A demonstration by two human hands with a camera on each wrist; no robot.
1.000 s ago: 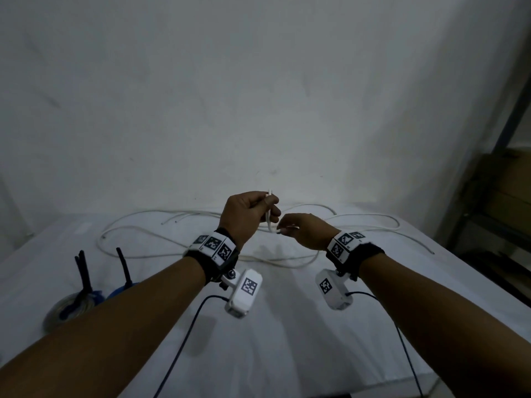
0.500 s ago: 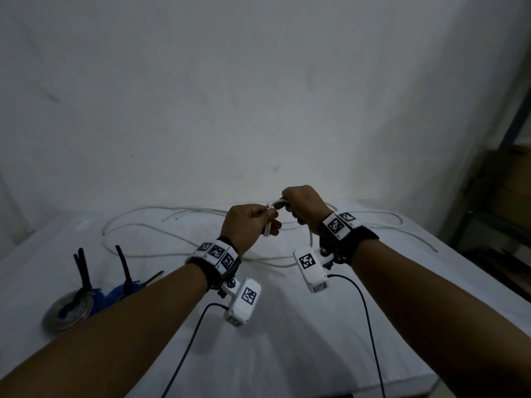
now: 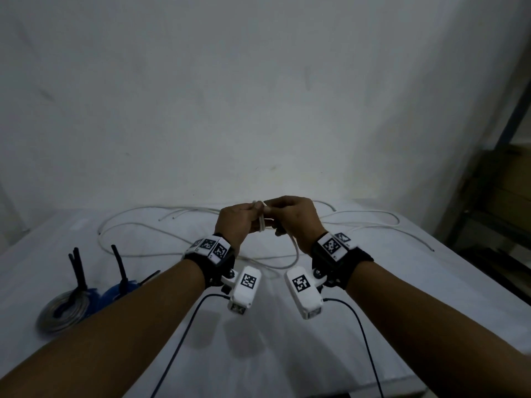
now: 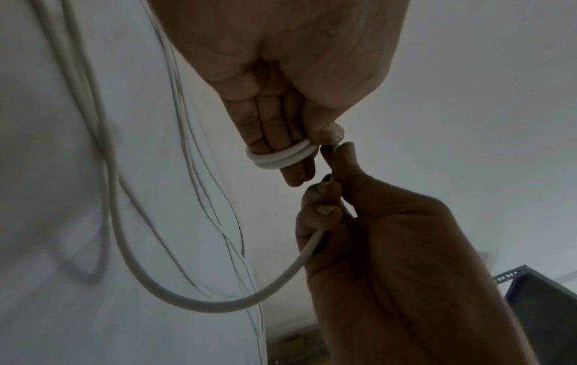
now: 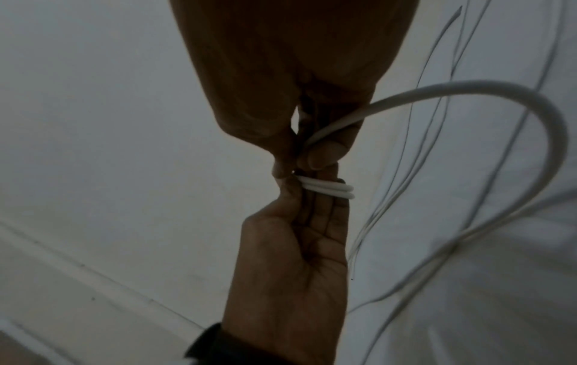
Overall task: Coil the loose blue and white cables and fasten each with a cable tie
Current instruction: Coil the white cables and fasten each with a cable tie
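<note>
while both hands pinch the white cable | coiled bundles left | loose loops behind

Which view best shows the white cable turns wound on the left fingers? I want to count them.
The left wrist view: two turns of white cable lie side by side round the left hand fingers. The right wrist view shows them smaller and darker; the head view shows only a small edge between the hands.
</note>
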